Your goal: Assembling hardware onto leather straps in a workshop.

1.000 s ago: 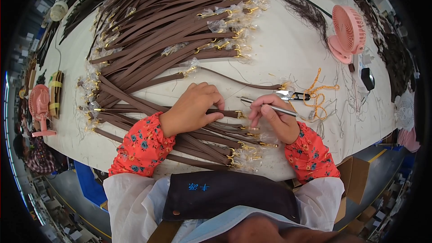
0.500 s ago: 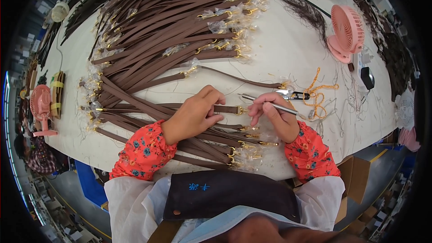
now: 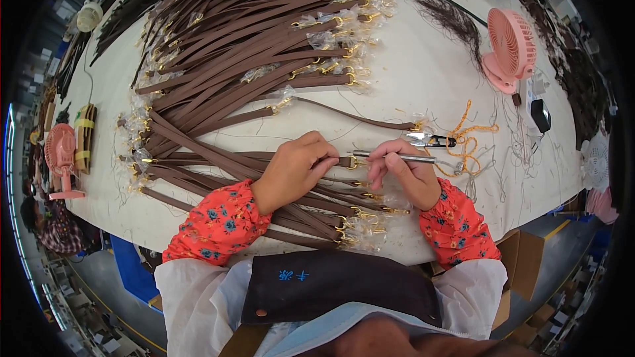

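1. The brown strap (image 3: pixel 345 161) ran under the left hand (image 3: pixel 296 170); whether those bunched fingers pinched it, I couldn't tell. A loose hold could let it slide.
2. The right hand (image 3: pixel 406 173) pinched a metal stick (image 3: pixel 418 157) between its fingers; a slip could scratch the strap.

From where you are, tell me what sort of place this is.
Probably a strap workshop: many brown straps with gold clasps lie on a white worktable, and the right hand holds a slim metal tool.
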### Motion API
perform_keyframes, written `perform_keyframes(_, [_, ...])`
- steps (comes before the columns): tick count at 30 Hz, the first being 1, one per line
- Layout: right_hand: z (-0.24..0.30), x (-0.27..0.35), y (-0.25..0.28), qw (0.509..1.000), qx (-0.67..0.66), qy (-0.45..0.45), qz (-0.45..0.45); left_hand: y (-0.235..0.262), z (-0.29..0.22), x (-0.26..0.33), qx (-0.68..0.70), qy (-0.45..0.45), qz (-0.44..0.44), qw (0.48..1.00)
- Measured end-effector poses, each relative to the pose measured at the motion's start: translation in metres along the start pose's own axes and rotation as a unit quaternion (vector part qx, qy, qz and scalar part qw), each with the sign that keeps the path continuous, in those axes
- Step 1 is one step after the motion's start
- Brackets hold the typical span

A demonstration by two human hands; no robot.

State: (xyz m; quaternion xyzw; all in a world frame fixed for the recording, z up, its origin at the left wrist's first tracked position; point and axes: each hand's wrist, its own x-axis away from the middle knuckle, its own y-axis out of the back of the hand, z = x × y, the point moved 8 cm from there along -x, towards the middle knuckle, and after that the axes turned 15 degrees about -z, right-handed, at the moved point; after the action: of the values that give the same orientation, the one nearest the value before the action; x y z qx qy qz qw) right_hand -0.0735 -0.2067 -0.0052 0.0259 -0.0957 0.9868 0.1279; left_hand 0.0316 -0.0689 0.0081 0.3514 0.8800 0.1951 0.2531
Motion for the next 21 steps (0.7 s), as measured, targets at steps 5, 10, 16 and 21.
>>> perform_keyframes(5, [-0.001,0.001,-0.004,0.999,0.021,-0.021,0.022,0.002,0.003,-0.003,0.001,0.031,-0.001,1.0])
perform_keyframes(10, [-0.001,0.0,-0.007,0.999,0.029,-0.028,0.031,0.002,0.011,-0.004,0.029,0.082,0.027,0.996])
perform_keyframes(16, [-0.002,-0.001,-0.007,0.999,0.029,-0.028,0.032,0.001,0.014,-0.003,0.044,0.09,0.034,0.994])
perform_keyframes(21, [-0.002,0.0,-0.007,0.998,0.036,-0.025,0.034,0.001,0.013,-0.003,0.041,0.088,0.036,0.995])
